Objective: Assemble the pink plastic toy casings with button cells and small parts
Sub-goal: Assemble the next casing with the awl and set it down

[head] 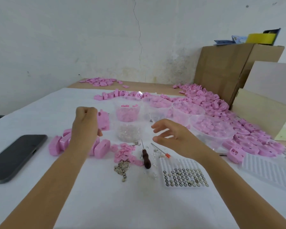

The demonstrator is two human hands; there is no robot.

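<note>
A row of pink casings [101, 148] stands on edge on the white table, partly behind my left forearm. My left hand [86, 123] hovers over that row with its fingers curled into a fist; another pink casing [103, 120] shows right beside its fingers, and whether the hand grips it is hidden. My right hand [170, 133] hangs open with spread fingers above the tools, holding nothing. A white tray of button cells [185, 177] lies below it. Loose button cells [121, 169] and a heap of small pink parts [125, 152] lie in the middle.
An awl with a dark handle [146, 160] and a thin red-tipped pin tool [162, 151] lie between the hands. Clear cups hold pink bits [127, 113] and clear bits [129, 133]. Bowls [211, 129] and a big casing pile [224, 111] fill the right. A phone [15, 156] lies left.
</note>
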